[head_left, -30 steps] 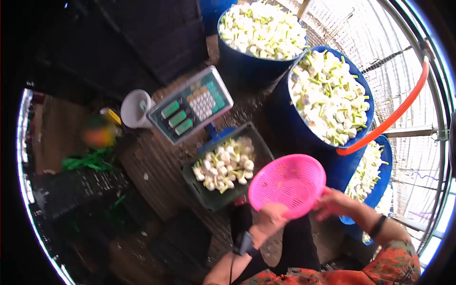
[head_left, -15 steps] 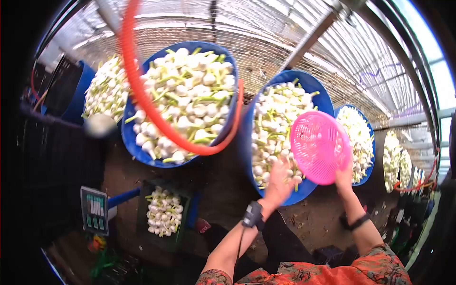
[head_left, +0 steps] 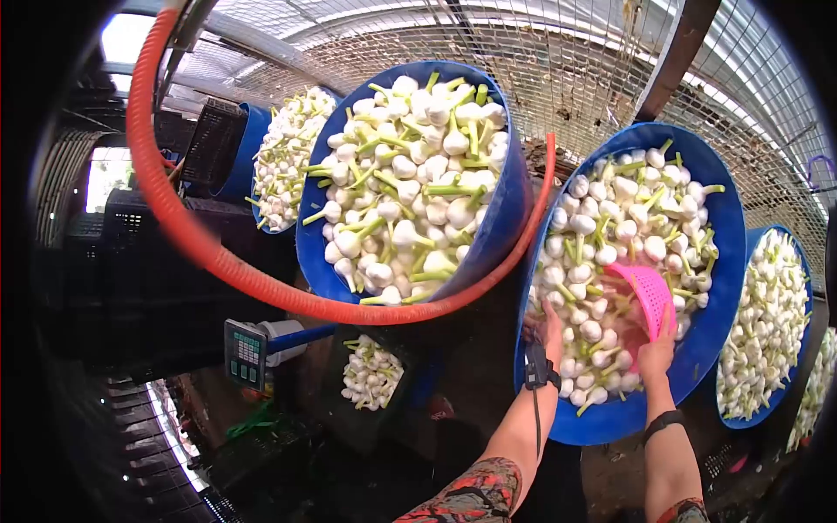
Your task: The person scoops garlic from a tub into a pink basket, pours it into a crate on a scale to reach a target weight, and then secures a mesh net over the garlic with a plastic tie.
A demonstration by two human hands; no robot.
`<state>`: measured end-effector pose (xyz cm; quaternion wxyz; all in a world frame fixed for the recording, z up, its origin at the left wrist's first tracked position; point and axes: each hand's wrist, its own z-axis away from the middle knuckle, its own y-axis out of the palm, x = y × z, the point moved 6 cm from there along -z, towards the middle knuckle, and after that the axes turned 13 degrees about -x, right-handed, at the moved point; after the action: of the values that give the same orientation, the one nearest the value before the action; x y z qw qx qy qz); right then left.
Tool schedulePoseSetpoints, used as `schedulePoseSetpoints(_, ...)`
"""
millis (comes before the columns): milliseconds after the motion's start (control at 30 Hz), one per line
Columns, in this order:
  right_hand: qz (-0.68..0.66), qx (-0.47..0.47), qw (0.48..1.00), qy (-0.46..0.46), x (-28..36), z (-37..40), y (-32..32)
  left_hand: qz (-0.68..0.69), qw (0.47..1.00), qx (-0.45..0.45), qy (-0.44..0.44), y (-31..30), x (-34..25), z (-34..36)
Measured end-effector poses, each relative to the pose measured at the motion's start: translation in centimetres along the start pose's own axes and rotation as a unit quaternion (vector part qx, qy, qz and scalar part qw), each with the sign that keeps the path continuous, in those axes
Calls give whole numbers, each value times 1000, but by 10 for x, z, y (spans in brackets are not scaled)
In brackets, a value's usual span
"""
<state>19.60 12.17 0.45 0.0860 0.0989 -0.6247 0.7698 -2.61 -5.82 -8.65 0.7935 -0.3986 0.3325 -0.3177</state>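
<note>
Basket and hands: the pink basket [head_left: 654, 301] has come down from above the bulbs into the blue barrel [head_left: 575, 429] in front of the person, and the left hand [head_left: 549, 333] has shifted to that barrel's left side.
What that means: the basket is now down among the bulbs rather than over them, so by my judgement the work is inside this barrel.
Scale, at left: the display [head_left: 246, 353] stands beside a white tub [head_left: 283, 340].
Back barrel, left: garlic bulbs [head_left: 292, 161] with green stems fill it near the top.
Dark crate [head_left: 335, 383]: on the ground right of the scale, it holds a small pile of bulbs [head_left: 372, 373], well apart from both hands.
Middle barrel [head_left: 514, 213]: trimmed bulbs crowd its mouth, and the red hose [head_left: 305, 302] curves around its near side.
Left hand: just inside the left rim, against the bulbs; its fingers are partly hidden, and I cannot tell whether it grips anything.
Barrel in front: many white bulbs, with what looks like cloudy water between them; the pink basket sits tilted near its right side, partly sunk.
Right hand [head_left: 658, 353]: closed on the near edge of the basket.
Right barrel [head_left: 743, 423]: heaped with bulbs, standing just beside the one in use.
Far right: more garlic [head_left: 815, 392], cut off by the view's dark edge.
</note>
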Motion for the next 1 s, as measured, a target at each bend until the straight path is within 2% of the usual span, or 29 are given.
schedulePoseSetpoints(33,-38,-23,998,-44,-8,-8,20,12,998,-49,32,-2,2,5)
schedulePoseSetpoints(67,-76,-45,992,-87,-14,-12,34,4,998,-53,29,-1,8,4)
schedulePoseSetpoints(100,-78,-19,995,-51,-24,-16,49,51,992,102,51,14,4,5)
schedulePoseSetpoints(133,-78,-8,996,-48,-29,-19,60,97,960,255,68,27,1,14)
schedulePoseSetpoints(167,-127,0,991,-33,-31,-22,67,19,986,165,-27,26,7,34)
schedulePoseSetpoints(200,-172,8,985,-18,-36,-26,73,130,967,218,38,75,29,28)
schedulePoseSetpoints(233,-136,11,991,0,-58,-33,90,158,964,213,-23,54,9,64)
schedulePoseSetpoints(267,-127,19,992,-2,-66,-37,91,80,968,235,31,78,26,71)
schedulePoseSetpoints(300,-153,65,985,54,-72,-42,94,35,953,234,190,101,29,79)
schedulePoseSetpoints(333,-178,111,971,111,-72,-45,95,-13,911,225,345,111,31,88)
schedulePoseSetpoints(367,-223,219,926,213,-56,-44,88,-14,914,222,339,89,24,95)
schedulePoseSetpoints(433,-232,254,912,222,-48,-48,96,177,900,314,247,25,-16,128)
schedulePoseSetpoints(467,-240,274,900,241,-62,-52,97,246,899,202,301,-2,-16,130)
schedulePoseSetpoints(500,-293,257,888,244,-122,-66,147,240,895,197,320,-43,-29,129)
schedulePoseSetpoints(533,-388,225,871,200,-92,-57,118,249,874,117,400,-71,-28,126)
schedulePoseSetpoints(567,-337,221,879,254,-69,-48,87,254,870,106,408,-107,-37,123)
schedulePoseSetpoints(600,-316,254,875,264,-86,-48,94,242,867,57,432,-133,-35,120)
schedulePoseSetpoints(633,-392,313,827,255,-89,-46,94,240,862,55,442,-152,-31,116)
schedulePoseSetpoints(667,-404,283,827,271,-69,-37,67,175,860,16,480,-172,-27,114)
schedulePoseSetpoints(700,-368,287,836,289,-78,-37,66,153,851,-26,501,-185,-22,111)
schedulePoseSetpoints(733,-379,296,825,295,-81,-32,63,113,848,-68,513,-192,-17,104)
schedulePoseSetpoints(800,-384,301,810,325,-81,-20,49,-20,881,-88,465,-188,-9,97)
schedulePoseSetpoints(833,-387,297,812,320,-79,-15,42,-21,879,-79,470,-182,-2,91)
schedulePoseSetpoints(900,-460,297,763,344,-74,0,29,35,870,-75,487,-174,5,86)
schedulePoseSetpoints(933,-461,296,764,341,-73,4,23,84,859,-71,500,-172,7,85)
schedulePoseSetpoints(1000,-487,295,746,346,-68,16,6,85,854,-89,505,-173,10,85)
